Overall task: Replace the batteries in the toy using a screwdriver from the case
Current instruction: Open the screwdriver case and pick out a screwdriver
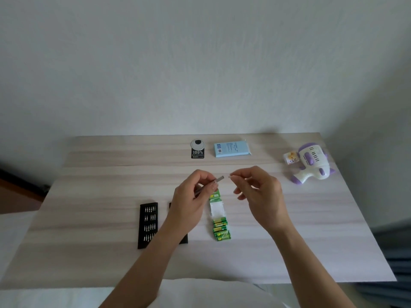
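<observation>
My left hand point(191, 196) grips a slim grey screwdriver handle point(220, 178), its open end pointing right. My right hand point(258, 187) pinches a small bit point(229, 175) at its fingertips, a short gap from the handle's end. Both hands hover above the middle of the wooden table point(289, 241). Below them lies a strip of green GP batteries point(220, 227) in torn packaging. A black bit tray point(148, 224) from the case lies at the left; a second black case part point(184, 238) is mostly hidden under my left forearm. The white and purple toy point(313, 162) lies at the far right.
A light blue box point(232, 148) and a black tag with a round white disc point(197, 148) lie near the table's back edge. A small yellow and white packet point(291, 158) sits against the toy. A wall stands right behind the table.
</observation>
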